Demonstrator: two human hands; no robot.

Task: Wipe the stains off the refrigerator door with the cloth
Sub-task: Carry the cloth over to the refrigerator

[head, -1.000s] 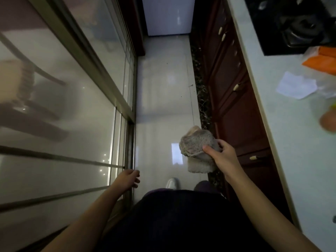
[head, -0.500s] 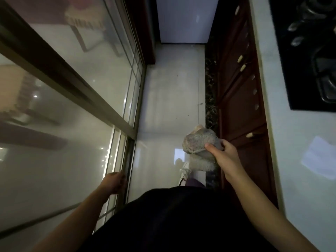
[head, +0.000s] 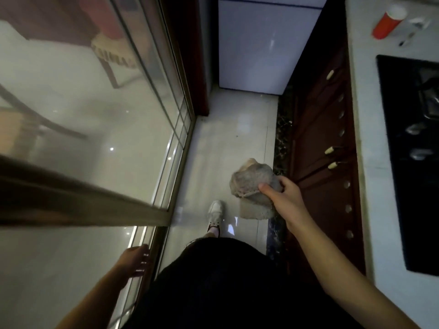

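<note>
A pale white-blue refrigerator door [head: 259,46] stands at the far end of the narrow kitchen aisle. My right hand [head: 288,200] grips a crumpled grey-beige cloth [head: 251,184] at waist height, thumb pressed on top, well short of the refrigerator. One corner of the cloth hangs down below the hand. My left hand [head: 135,261] hangs low by the sliding glass door frame with loose fingers and holds nothing. Stains on the refrigerator door cannot be made out from here.
A sliding glass door [head: 99,129] with a metal frame runs along the left. Dark red cabinets [head: 325,143] and a pale counter [head: 370,148] line the right, with a black cooktop [head: 413,148] and a red can [head: 387,22]. My white shoe [head: 215,214] is on the tiled floor.
The view has advanced down the aisle and the refrigerator looms larger. My right hand keeps its grip on the cloth; my left hand has dropped lower beside the glass door frame.
</note>
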